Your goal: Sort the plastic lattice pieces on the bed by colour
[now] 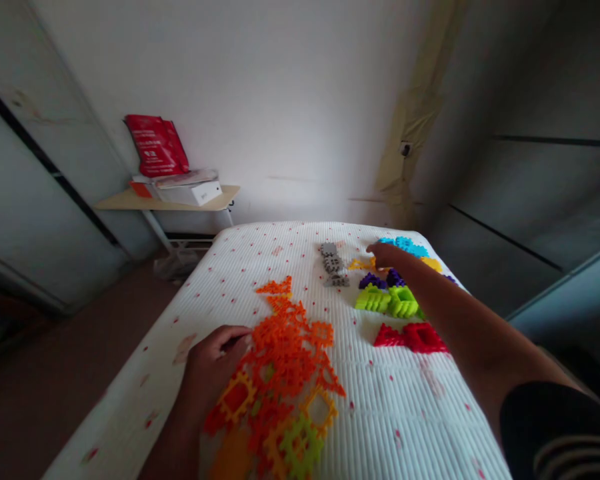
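Observation:
My left hand rests at the left edge of a loose pile of orange interlocking toy pieces. Its fingers are curled, thumb and forefinger close together; whatever is between them is hidden. Yellow pieces and a lime green piece lie at the pile's near end. Stretched far forward, my right hand is low over a row of yellow pieces, its fingers bent down and partly hidden. Grey pieces lie left of it, light blue stacks just beyond.
Purple pieces, lime green stacks and red stacks stand in rows under my right forearm. All lie on a quilted white bed cover. A small table with a red bag and white box stands back left.

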A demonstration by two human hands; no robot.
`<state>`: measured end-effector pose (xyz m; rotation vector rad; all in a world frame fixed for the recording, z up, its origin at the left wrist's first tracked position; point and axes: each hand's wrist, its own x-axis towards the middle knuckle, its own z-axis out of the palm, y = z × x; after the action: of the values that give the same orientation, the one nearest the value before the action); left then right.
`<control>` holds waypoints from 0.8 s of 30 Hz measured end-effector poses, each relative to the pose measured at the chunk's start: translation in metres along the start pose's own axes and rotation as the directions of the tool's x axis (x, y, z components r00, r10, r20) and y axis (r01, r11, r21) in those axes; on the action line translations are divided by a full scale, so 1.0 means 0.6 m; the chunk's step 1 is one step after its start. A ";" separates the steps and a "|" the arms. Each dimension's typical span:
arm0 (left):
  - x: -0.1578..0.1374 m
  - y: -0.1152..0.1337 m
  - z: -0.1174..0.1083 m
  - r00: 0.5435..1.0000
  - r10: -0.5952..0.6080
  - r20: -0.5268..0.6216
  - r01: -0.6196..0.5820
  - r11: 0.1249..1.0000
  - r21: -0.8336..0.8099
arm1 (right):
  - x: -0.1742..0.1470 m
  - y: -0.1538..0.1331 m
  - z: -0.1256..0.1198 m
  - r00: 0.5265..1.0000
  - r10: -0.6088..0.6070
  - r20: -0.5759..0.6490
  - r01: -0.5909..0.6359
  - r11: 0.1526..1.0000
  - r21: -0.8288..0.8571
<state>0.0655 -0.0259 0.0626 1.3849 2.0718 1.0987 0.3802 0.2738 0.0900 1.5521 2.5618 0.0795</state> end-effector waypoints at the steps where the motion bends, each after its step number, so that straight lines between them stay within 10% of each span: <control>1: 0.001 -0.002 0.000 1.000 -0.014 -0.012 0.014 1.000 -0.010 | -0.003 -0.009 -0.011 1.000 -0.008 -0.026 0.008 1.000 0.002; 9: 0.006 -0.043 -0.040 0.996 -0.076 -0.056 0.076 0.997 -0.001 | -0.108 -0.161 -0.099 0.925 -0.276 -0.262 0.343 0.904 0.257; 14: -0.020 -0.054 -0.057 0.952 -0.055 0.302 0.018 0.992 0.124 | -0.226 -0.233 -0.044 0.808 -0.517 -0.282 0.589 0.700 0.404; 24: -0.035 -0.038 -0.025 0.952 -0.120 0.281 -0.009 0.908 0.418 | -0.323 -0.252 0.043 0.781 -0.577 -0.239 0.608 0.611 0.507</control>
<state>0.0504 -0.0554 0.0517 1.5572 2.1710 0.3913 0.3399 0.0313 0.0648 0.6794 3.1730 -0.7924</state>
